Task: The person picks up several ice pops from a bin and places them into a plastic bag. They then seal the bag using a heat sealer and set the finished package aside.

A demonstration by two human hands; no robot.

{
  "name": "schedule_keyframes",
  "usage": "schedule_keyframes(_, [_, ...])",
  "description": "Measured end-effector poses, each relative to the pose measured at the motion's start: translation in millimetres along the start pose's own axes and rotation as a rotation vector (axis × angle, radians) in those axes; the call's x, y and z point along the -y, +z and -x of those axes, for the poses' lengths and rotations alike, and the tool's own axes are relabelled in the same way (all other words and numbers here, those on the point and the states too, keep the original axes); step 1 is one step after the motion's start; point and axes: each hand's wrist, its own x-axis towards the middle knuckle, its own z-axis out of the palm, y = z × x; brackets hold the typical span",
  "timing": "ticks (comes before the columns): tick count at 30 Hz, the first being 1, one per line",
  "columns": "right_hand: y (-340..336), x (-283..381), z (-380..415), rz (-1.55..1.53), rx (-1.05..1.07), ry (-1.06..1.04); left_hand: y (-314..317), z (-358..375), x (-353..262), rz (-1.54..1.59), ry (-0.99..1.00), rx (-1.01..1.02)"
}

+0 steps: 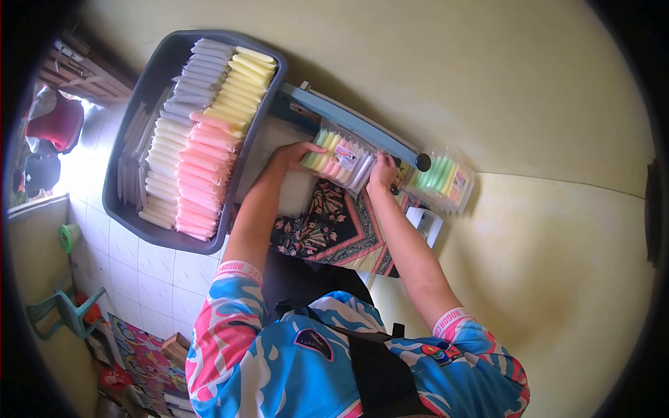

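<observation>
A clear plastic bag of pastel tube-shaped sticks, in green, yellow, pink and lilac rows with a printed label, is held between both hands. My left hand grips its left end, fingers curled over the green sticks. At the other end my right hand is closed on the bag's edge beside the lilac sticks. Right behind the bag runs a long blue bar-shaped device, which looks like a bag sealer, with a black round knob. Another bag of similar sticks stands to the right of my right hand.
A large grey tub at the left holds rows of lilac, yellow, white and pink sticks. Patterned dark cloth covers the surface under my hands. A white object sits at its right. A wall rises behind; a green chair stands lower left.
</observation>
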Motion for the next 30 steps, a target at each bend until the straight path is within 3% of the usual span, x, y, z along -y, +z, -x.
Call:
schedule_keyframes(9, [2.8, -4.6, -2.6, -0.038, -0.057, -0.025, -9.1, -5.8, 2.9, 0.002, 0.002, 0.010])
schedule_keyframes(12, [-2.7, 3.5, -1.4, -0.037, 0.082, 0.037, -9.4, -7.1, 3.7, 0.007, 0.004, 0.046])
schedule_keyframes(21, [3.5, 7.7, 3.0, -0.311, 0.050, 0.006, -6.8, -6.6, 4.7, 0.037, -0.001, 0.043])
schedule_keyframes(30, [0.2, 13.7, 13.9, -0.501, 0.161, 0.029, -9.6, -7.7, 7.2, 0.015, 0.032, -0.034])
